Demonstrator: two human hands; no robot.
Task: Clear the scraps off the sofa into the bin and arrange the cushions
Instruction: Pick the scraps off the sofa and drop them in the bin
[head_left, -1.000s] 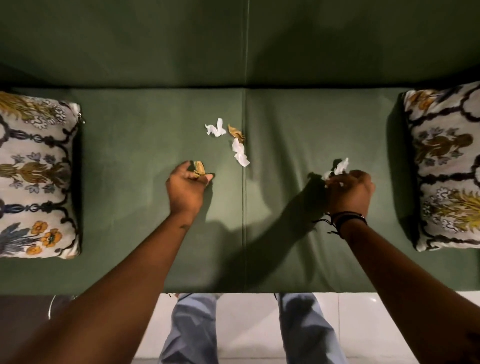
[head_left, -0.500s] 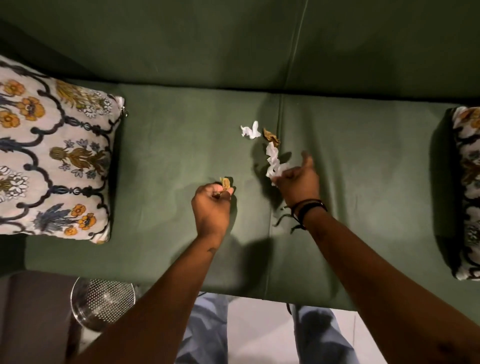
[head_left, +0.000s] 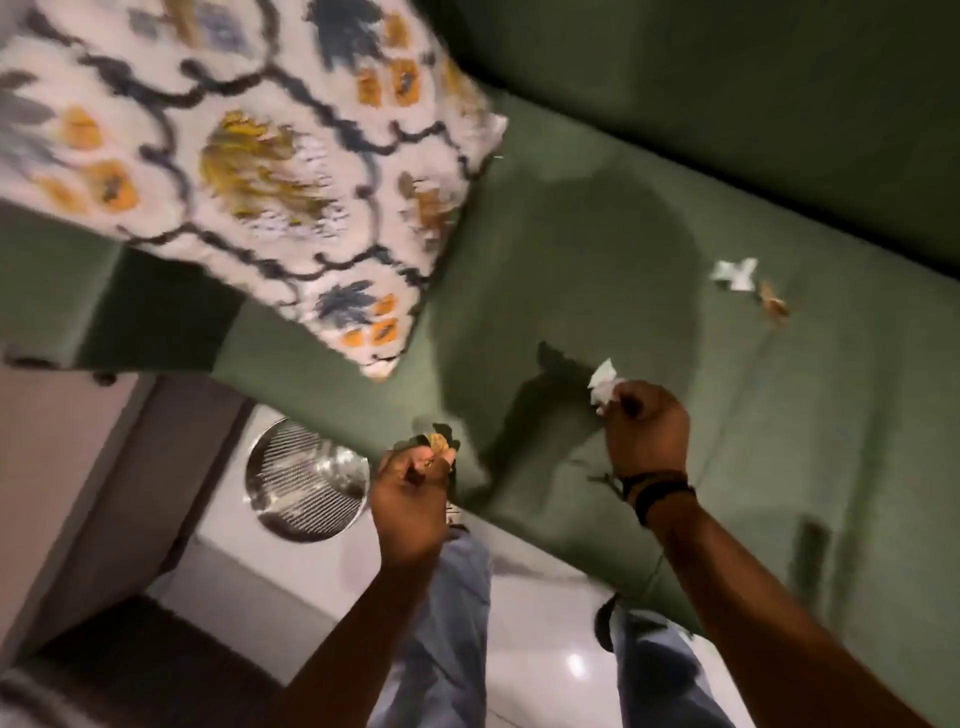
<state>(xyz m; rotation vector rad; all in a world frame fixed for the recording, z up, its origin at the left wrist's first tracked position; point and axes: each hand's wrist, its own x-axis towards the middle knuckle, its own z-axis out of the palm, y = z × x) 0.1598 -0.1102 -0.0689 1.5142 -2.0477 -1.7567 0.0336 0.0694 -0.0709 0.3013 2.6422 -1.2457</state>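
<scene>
My left hand is closed on a brown-and-dark scrap, held at the sofa's front edge just right of the metal mesh bin on the floor. My right hand is closed on white paper scraps above the green sofa seat. A white scrap and a brown scrap still lie on the seat further right. A floral cushion lies on the sofa's left end. The view is tilted and blurred.
White floor tiles lie in front of the sofa, with my legs in blue jeans standing on them. A brownish wall or furniture panel stands left of the bin.
My view has swung left and down toward the bin. Both hands have pulled back from the middle of the seat, the right one now holding the long white scrap it was reaching for.
</scene>
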